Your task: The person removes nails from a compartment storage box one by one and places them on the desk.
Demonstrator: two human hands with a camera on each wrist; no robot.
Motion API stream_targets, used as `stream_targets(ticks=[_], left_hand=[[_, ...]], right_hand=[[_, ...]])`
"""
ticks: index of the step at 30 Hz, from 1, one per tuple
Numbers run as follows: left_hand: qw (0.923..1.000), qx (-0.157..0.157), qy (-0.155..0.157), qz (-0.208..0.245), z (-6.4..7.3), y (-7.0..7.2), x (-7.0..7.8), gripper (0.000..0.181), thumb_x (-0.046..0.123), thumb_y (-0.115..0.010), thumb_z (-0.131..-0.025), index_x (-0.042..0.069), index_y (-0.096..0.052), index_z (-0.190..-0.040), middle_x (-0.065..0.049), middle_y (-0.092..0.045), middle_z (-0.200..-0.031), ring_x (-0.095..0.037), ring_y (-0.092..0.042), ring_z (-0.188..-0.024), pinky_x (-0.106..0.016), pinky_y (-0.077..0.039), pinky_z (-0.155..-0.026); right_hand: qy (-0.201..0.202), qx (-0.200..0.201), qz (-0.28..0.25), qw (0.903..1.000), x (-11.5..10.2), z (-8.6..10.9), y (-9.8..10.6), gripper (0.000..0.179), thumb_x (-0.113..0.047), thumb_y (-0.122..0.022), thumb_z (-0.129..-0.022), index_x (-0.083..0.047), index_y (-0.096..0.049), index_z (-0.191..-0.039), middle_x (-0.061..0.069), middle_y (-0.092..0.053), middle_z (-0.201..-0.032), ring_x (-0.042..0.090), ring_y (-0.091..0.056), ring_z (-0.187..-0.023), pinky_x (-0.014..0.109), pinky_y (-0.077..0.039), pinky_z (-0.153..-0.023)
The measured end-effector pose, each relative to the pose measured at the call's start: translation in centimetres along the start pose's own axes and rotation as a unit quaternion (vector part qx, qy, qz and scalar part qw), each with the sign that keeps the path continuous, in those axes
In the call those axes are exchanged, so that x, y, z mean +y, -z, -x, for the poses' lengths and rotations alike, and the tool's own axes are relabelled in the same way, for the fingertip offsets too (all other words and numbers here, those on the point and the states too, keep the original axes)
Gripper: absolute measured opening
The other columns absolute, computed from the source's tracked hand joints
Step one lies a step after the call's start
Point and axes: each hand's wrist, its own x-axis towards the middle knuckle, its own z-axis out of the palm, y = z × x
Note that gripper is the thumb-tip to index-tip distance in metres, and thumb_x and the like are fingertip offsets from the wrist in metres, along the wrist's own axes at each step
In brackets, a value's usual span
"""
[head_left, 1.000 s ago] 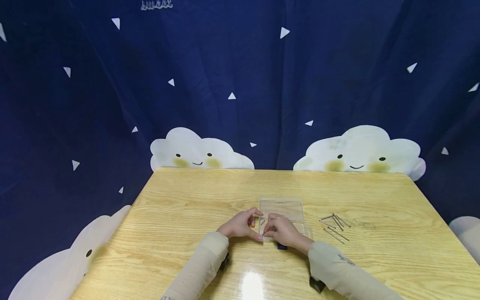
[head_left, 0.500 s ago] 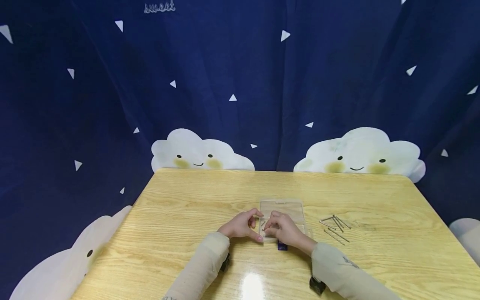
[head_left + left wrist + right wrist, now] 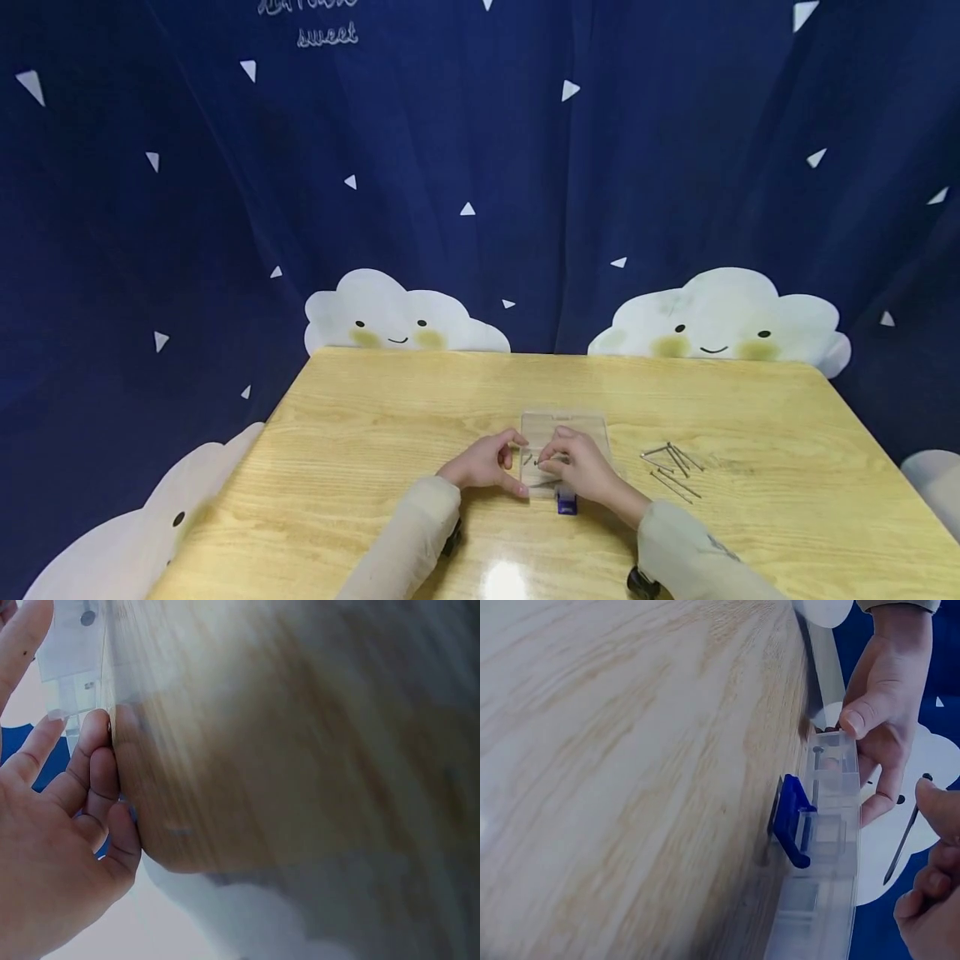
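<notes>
A clear plastic compartment box (image 3: 527, 483) lies with its lid (image 3: 566, 427) folded back on the wooden table. My left hand (image 3: 483, 464) grips the box's left end, thumb at the near corner and index finger farther back. In the right wrist view, my right hand (image 3: 937, 877) pinches a dark nail (image 3: 901, 844) whose point slants down. The head view has that right hand (image 3: 583, 464) over the box's compartments, hiding part of them. Small nails (image 3: 527, 459) lie in the left compartment, and a longer one (image 3: 546, 483) shows nearer the front.
Several loose long nails (image 3: 672, 468) lie on the table (image 3: 390, 400) to the right of the box. A blue latch (image 3: 790, 821) sticks out from the box's front side. Behind the table hangs a dark blue curtain (image 3: 420, 125) with cloud prints.
My right hand has drawn a little to the right over the box with the nail, exposing more of the left compartments. The left hand stays at the box's end. The head view has tilted slightly upward.
</notes>
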Motion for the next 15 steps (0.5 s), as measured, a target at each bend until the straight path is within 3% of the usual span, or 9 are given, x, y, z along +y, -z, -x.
stream_targets(ticks=[15], left_hand=[[0.9998, 0.011, -0.013, 0.015, -0.1, -0.4, -0.5, 0.063, 0.018, -0.085, -0.063, 0.010, -0.052, -0.116, -0.006, -0.049, -0.074, -0.009, -0.041, -0.063, -0.022, -0.035, -0.059]], right_hand=[[-0.049, 0.045, 0.025, 0.9975, -0.5, 1.6, 2.2, 0.007, -0.006, -0.073, -0.074, -0.011, -0.068, -0.071, -0.012, -0.050, -0.069, 0.008, -0.050, -0.072, 0.028, -0.044, -0.069]])
